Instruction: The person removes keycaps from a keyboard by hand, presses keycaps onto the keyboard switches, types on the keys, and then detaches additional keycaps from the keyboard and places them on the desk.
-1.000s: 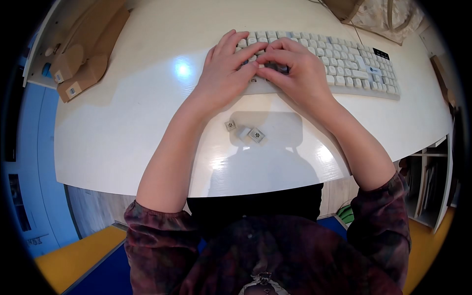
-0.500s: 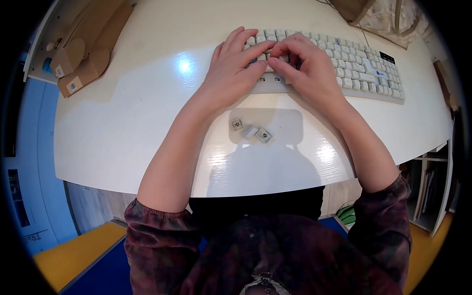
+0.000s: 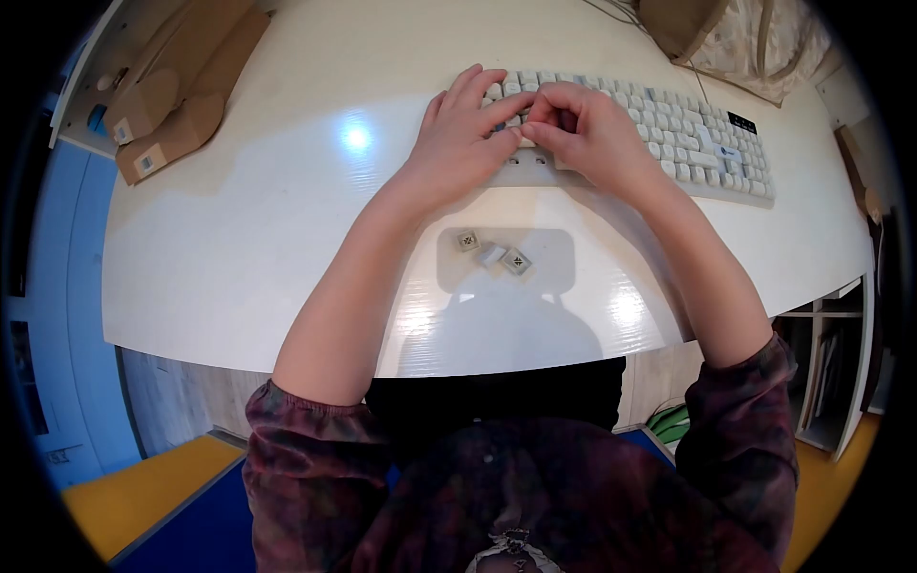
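Note:
A white keyboard (image 3: pixel 702 158) lies at the far middle of the table, its left part partly covered by both hands. My left hand (image 3: pixel 460 143) rests on its left end with fingers spread over the keys. In a pinch, my right hand (image 3: pixel 597 138) meets the left thumb and index finger at the lower key rows; what sits between its fingertips is hidden. Below the fingertips, bare key switches show where keycaps are off. Nearer me lie three loose keycaps: a left keycap (image 3: pixel 467 241), a middle keycap (image 3: pixel 491 254) and a right keycap (image 3: pixel 517 261).
Brown cardboard pieces (image 3: pixel 177 119) lie at the table's left edge. A brown bag (image 3: pixel 735 43) stands behind the keyboard on the right. An open shelf (image 3: pixel 826 372) is below the table at right. The curved front edge of the white table (image 3: pixel 229 277) is close to my body.
The view has shifted slightly, so the keyboard and hands appear a little lower. Both hands stay at the same part of the keyboard, with the right fingertips still pinched. The loose keycaps lie as before.

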### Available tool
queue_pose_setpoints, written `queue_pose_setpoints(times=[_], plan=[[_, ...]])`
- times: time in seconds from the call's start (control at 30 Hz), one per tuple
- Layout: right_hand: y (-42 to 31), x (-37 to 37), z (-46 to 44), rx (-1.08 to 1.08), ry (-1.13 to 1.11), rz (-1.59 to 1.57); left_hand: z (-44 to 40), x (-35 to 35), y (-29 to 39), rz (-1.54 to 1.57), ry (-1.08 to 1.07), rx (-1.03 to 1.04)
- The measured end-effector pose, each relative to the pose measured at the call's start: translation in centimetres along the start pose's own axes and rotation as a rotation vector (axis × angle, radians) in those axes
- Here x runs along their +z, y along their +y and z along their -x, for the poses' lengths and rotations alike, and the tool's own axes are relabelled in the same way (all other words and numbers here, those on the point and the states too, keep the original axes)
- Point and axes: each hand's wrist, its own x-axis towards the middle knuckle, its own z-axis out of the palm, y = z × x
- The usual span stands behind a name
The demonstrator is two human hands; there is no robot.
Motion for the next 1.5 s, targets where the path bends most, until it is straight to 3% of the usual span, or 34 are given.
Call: queue_pose_setpoints(times=[0.13,0.73,0.93,1.23,1.5], plan=[[-0.2,-1.2,-1.1,0.054,-0.161,-0.049,0.1,-0.1,0.2,0.000,0.002,0.000],[-0.1,-1.3,-0.1,-0.023,-0.128,-0.119,0.6,-0.6,0.0,-0.085,-0.010,0.073],[-0.6,-2.3,-0.3,0.177,-0.157,-0.352,0.5,-0.8,-0.4,-0.018,-0.034,0.057],[-0.5,-2.7,0.0,0.064,-0.182,-0.135,0.5,-0.7,-0.6,-0.033,-0.018,0.080],[-1.0,-2.9,0.1,0.103,-0.173,-0.096,0.4,0.2,-0.4,-0.084,0.084,0.109]])
